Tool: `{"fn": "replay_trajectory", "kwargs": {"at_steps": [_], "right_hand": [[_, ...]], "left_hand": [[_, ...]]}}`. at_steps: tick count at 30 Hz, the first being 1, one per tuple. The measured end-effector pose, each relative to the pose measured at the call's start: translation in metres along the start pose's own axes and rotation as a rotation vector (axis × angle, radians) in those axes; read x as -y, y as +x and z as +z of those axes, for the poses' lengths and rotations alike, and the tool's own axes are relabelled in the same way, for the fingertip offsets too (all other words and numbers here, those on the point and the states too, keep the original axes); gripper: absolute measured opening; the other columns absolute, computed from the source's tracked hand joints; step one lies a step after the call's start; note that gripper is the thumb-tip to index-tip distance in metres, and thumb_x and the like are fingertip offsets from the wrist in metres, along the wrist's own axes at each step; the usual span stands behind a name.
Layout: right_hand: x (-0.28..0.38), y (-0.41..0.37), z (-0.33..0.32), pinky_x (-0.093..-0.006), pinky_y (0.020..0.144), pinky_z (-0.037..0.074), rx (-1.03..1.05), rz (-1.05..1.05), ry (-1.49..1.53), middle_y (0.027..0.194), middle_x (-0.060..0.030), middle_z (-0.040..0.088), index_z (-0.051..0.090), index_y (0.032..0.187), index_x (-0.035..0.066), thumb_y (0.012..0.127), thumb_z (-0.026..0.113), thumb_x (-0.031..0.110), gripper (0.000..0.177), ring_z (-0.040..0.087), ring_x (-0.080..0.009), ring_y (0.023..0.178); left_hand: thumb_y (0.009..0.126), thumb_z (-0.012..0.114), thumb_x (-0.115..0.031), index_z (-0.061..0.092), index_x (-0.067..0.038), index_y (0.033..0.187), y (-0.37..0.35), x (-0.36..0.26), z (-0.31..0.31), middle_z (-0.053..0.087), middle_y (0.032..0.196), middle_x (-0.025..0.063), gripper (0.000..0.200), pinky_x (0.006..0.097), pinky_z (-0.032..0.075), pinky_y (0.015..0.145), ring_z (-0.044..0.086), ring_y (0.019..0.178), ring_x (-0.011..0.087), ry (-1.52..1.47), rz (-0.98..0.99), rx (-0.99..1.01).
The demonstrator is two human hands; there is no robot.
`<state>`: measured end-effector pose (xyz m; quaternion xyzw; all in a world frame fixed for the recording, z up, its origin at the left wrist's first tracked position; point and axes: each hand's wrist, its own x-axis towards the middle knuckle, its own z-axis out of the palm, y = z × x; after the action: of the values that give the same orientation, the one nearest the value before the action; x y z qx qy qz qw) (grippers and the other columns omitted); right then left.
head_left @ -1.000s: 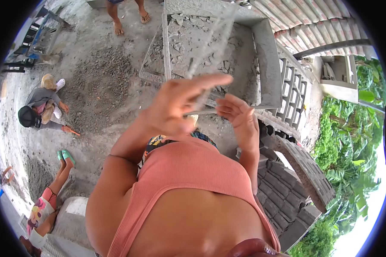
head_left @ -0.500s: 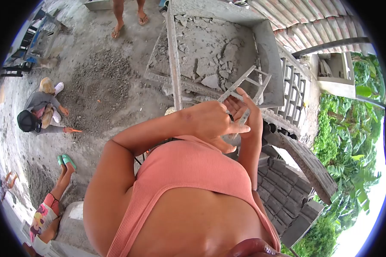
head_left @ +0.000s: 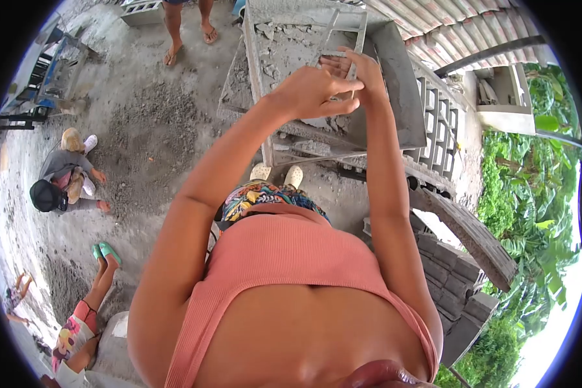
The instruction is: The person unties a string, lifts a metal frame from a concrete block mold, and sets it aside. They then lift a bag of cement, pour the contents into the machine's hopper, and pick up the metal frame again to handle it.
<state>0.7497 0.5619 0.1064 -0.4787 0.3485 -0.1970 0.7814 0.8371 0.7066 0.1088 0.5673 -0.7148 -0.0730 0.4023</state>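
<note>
A grey, ladder-like frame (head_left: 359, 40) with crossbars is held above a concrete trough of rubble (head_left: 404, 84). My left hand (head_left: 313, 92) is around the near end of the frame, its thumb and a finger reaching past the side bar. My right hand (head_left: 370, 76) grips the same end from the other side, its fingers partly behind the bars. The two hands nearly touch. Where the fingers meet the bars is partly hidden.
A crouching person (head_left: 64, 171) is at the left, above another person's legs (head_left: 100, 278). A standing person's legs (head_left: 173, 32) are at the top. Hollow blocks (head_left: 440, 129), a tilted slab (head_left: 465, 236) and stacked blocks (head_left: 443, 284) are at the right.
Both hands have moved up and away from my body with the frame, and my arms are straighter. The patterned shorts and light clogs now show below the trough.
</note>
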Motion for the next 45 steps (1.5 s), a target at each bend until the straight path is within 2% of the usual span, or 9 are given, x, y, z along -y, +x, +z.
{"fn": "replay_trajectory", "kwargs": {"at_steps": [10, 11, 24, 26, 28, 31, 34, 43, 45], "right_hand": [[0.003, 0.016, 0.008, -0.0348, 0.067, 0.054, -0.019, -0.123, -0.065, 0.094, -0.0318, 0.057, 0.035, 0.121, -0.014, 0.090, 0.038, 0.010, 0.039, 0.063, -0.0316, 0.075], [0.000, 0.010, 0.005, -0.0350, 0.067, 0.054, 0.030, -0.137, -0.025, 0.094, -0.0318, 0.057, 0.033, 0.123, -0.014, 0.090, 0.039, 0.011, 0.041, 0.063, -0.0317, 0.077], [-0.018, -0.079, 0.003, -0.0312, 0.059, 0.053, -0.216, -0.113, -0.208, 0.082, -0.0203, 0.057, 0.041, 0.112, -0.010, 0.090, 0.037, 0.008, 0.029, 0.063, -0.0250, 0.072], [-0.006, -0.088, 0.005, -0.0305, 0.060, 0.053, -0.206, -0.170, -0.281, 0.082, -0.0203, 0.057, 0.042, 0.112, -0.010, 0.089, 0.039, 0.008, 0.029, 0.063, -0.0246, 0.073], [0.000, -0.091, 0.004, -0.0304, 0.062, 0.053, -0.154, -0.178, -0.327, 0.086, -0.0203, 0.058, 0.044, 0.114, -0.009, 0.093, 0.039, 0.018, 0.034, 0.064, -0.0231, 0.074], [0.001, -0.093, 0.001, -0.0310, 0.068, 0.051, 0.018, -0.253, -0.315, 0.096, -0.0173, 0.063, 0.048, 0.116, -0.006, 0.095, 0.029, 0.045, 0.059, 0.063, -0.0217, 0.077], [-0.007, -0.106, -0.007, -0.0299, 0.070, 0.050, 0.155, -0.214, -0.321, 0.096, -0.0178, 0.063, 0.049, 0.116, -0.007, 0.094, 0.028, 0.047, 0.061, 0.063, -0.0216, 0.078], [-0.067, -0.145, -0.054, -0.0246, 0.072, 0.048, 0.151, -0.245, -0.535, 0.089, -0.0102, 0.064, 0.056, 0.102, -0.005, 0.093, 0.048, 0.016, 0.025, 0.059, -0.0120, 0.080], [-0.073, -0.145, -0.052, -0.0233, 0.069, 0.048, 0.077, -0.360, -0.517, 0.085, -0.0099, 0.064, 0.057, 0.100, -0.005, 0.090, 0.051, 0.009, 0.018, 0.059, -0.0107, 0.077]], "left_hand": [[0.086, 0.042, -0.049, 0.063, -0.024, 0.109, 0.010, 0.027, -0.009, 0.062, 0.063, 0.0052, 0.040, 0.0364, 0.049, 0.067, 0.062, 0.066, 0.0213, -0.021, -0.161, 0.105], [0.087, 0.043, -0.039, 0.061, -0.020, 0.114, 0.007, 0.028, -0.002, 0.052, 0.050, 0.0048, 0.037, 0.0336, 0.042, 0.048, 0.049, 0.043, 0.0193, 0.010, 0.014, -0.025], [0.081, 0.047, -0.029, 0.058, -0.014, 0.117, -0.051, -0.034, 0.051, 0.051, 0.054, 0.0043, 0.041, 0.0340, 0.041, 0.058, 0.048, 0.053, 0.0223, -0.362, -0.105, 0.012], [0.082, 0.051, -0.027, 0.057, -0.014, 0.117, -0.047, -0.049, 0.056, 0.053, 0.053, 0.0043, 0.038, 0.0326, 0.040, 0.049, 0.048, 0.045, 0.0217, -0.393, 0.052, -0.255], [0.081, 0.050, -0.026, 0.054, -0.012, 0.120, -0.048, -0.059, 0.050, 0.054, 0.058, 0.0057, 0.041, 0.0297, 0.039, 0.048, 0.043, 0.044, 0.0165, -0.383, 0.007, -0.163], [0.083, 0.047, -0.033, 0.053, -0.005, 0.120, -0.036, -0.070, 0.047, 0.045, 0.053, -0.0015, 0.046, 0.0231, 0.028, 0.043, 0.032, 0.045, 0.0054, -0.779, -0.228, -0.650], [0.087, 0.038, -0.040, 0.052, -0.003, 0.120, -0.042, -0.061, -0.005, 0.036, 0.050, -0.0056, 0.052, 0.0199, 0.023, 0.041, 0.027, 0.043, 0.0035, -1.072, -0.324, -0.728], [0.079, 0.022, -0.061, 0.043, 0.004, 0.124, -0.067, -0.061, -0.135, 0.018, 0.045, -0.0061, 0.082, 0.0300, 0.031, 0.054, 0.018, 0.041, 0.0092, -1.166, 0.002, -1.076], [0.079, 0.023, -0.059, 0.044, 0.004, 0.123, -0.057, -0.059, -0.153, 0.017, 0.046, -0.0058, 0.080, 0.0299, 0.031, 0.055, 0.017, 0.041, 0.0093, -0.934, -0.178, -1.249]]}}
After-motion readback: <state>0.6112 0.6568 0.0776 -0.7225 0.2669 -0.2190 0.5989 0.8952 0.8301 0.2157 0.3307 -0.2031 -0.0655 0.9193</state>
